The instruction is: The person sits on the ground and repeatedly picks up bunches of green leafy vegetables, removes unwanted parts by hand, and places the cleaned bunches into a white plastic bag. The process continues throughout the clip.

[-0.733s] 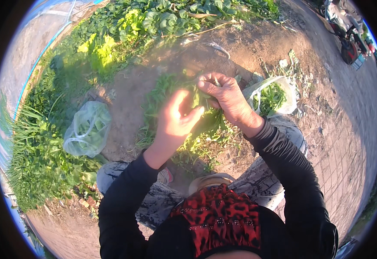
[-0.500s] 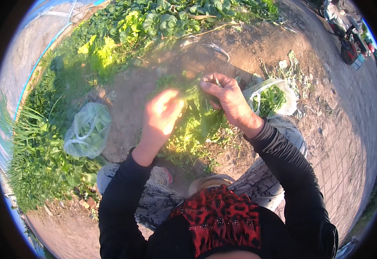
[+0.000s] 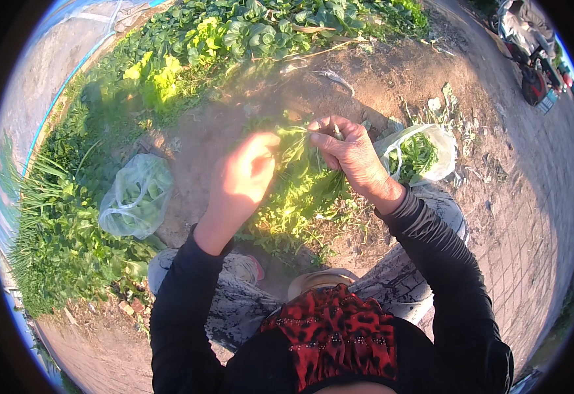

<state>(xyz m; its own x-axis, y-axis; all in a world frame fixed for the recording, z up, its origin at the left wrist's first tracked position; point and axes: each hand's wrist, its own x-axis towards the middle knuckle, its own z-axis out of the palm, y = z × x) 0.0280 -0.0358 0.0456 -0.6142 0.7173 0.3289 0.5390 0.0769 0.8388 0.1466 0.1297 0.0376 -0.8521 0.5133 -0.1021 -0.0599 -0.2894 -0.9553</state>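
Leafy green stems (image 3: pixel 298 139) are pinched between the thumb and fingers of my right hand (image 3: pixel 349 154), at the middle of the view. To their left is my left hand (image 3: pixel 241 174), its fingers curled beside the leaves; glare and haze hide what, if anything, they grip. Beneath both hands, loose greens (image 3: pixel 297 207) lie on the soil. A translucent bag of cut greens (image 3: pixel 443 157) sits just beyond my right hand, and a second translucent bag (image 3: pixel 136 197) with greens inside rests to the left.
Beds of leafy plants (image 3: pixel 264 33) run along the back and left, beside plastic sheeting (image 3: pixel 50 59). Bare soil (image 3: pixel 392 72) lies behind the hands. A paved path (image 3: pixel 530 249) borders the right, with a parked vehicle (image 3: pixel 533 82) at the top right. My bent legs frame the greens.
My left hand has pulled away leftward from my right hand, its fingers curling more. My right hand has shifted slightly right and down, still pinching the greens.
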